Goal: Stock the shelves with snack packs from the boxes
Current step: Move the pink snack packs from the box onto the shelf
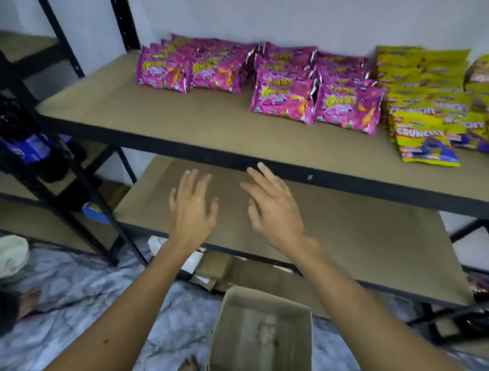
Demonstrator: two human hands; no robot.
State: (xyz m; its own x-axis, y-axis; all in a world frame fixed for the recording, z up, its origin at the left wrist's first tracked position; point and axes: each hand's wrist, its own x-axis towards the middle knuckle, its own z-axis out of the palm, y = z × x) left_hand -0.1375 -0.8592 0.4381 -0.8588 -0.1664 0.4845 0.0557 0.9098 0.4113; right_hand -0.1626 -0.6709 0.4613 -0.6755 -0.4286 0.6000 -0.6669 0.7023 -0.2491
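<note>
Below, both splayed hands [194,207] [273,208] hover over square cardboard box [263,342]

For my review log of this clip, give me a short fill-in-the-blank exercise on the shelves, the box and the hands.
1. The pink snack packs lie on the ____ shelf.
2. Right of them lie packs coloured ____.
3. The cardboard box on the floor looks ____.
4. The left hand and right hand hold ____.

Missing words: upper; yellow; empty; nothing
</note>
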